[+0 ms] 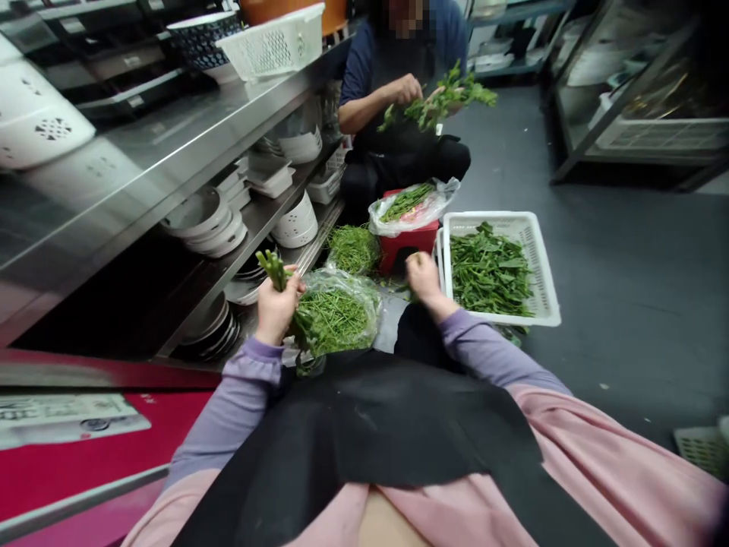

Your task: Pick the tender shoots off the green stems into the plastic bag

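My left hand [276, 305] is wrapped round a bunch of green stems [273, 269], cut ends up and leaves hanging below. Beside it lies a clear plastic bag [373, 308] full of thin green stems [336, 319]. My right hand [423, 277] is closed, slightly blurred, near the left edge of a white basket [544, 273]; what it holds, if anything, is too small to name. Leafy greens [490, 270] fill much of that basket. Behind my right hand, a red stool [407, 247] bears another plastic bag [447, 199] with green stems.
Across from me a person [399, 83] sits holding leafy greens [444, 99]. On the left, a steel shelf [171, 163] carries white bowls [208, 220] and a white basket [279, 45]. Another rack [604, 99] stands at the right. A second pile of stems [353, 249] lies by the stool.
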